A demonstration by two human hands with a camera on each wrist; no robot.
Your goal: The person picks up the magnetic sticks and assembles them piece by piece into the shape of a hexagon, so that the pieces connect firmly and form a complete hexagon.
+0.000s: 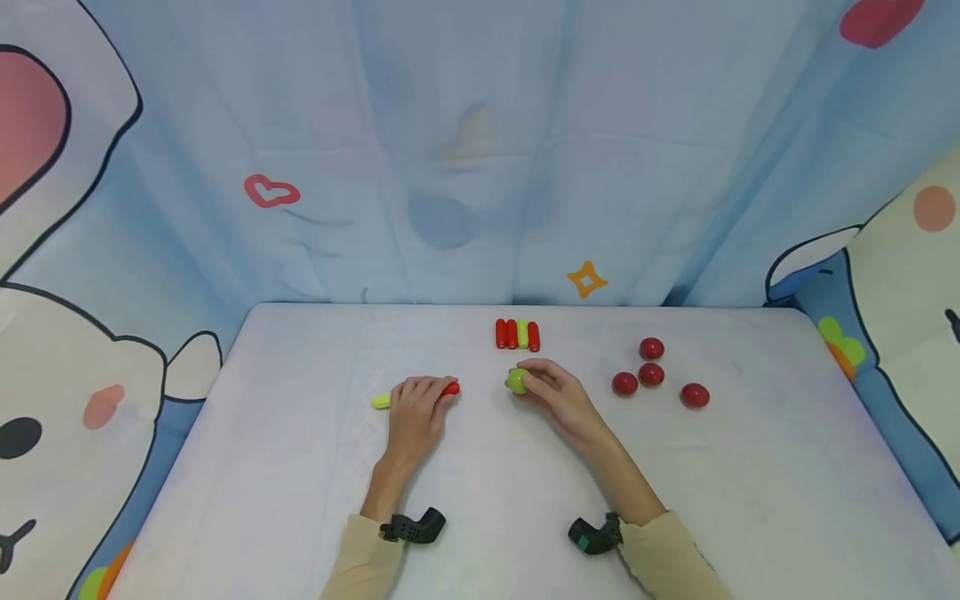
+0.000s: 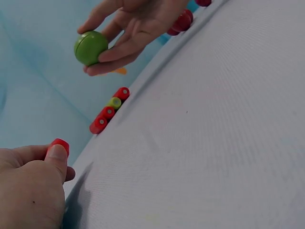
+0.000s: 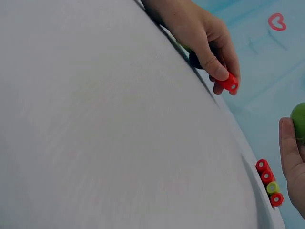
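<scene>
My left hand (image 1: 417,414) pinches a short red stick (image 1: 451,388) between thumb and fingers; its rounded end shows in the right wrist view too. Beside that hand, on its left, lies a yellow-green stick (image 1: 382,402), partly covered by the hand. A glossy green ball (image 2: 91,48) is held in the fingertips of my right hand (image 1: 558,396), above the tabletop. Farther back, between and beyond the hands, red sticks (image 1: 501,333) and one yellow-green stick (image 1: 522,333) lie side by side in a row.
Several dark red balls (image 1: 651,374) are spread over the white table (image 1: 480,500) to the right of my right hand. A light blue curtain (image 1: 480,167) with printed cartoon figures hangs behind the table's back edge and along its sides.
</scene>
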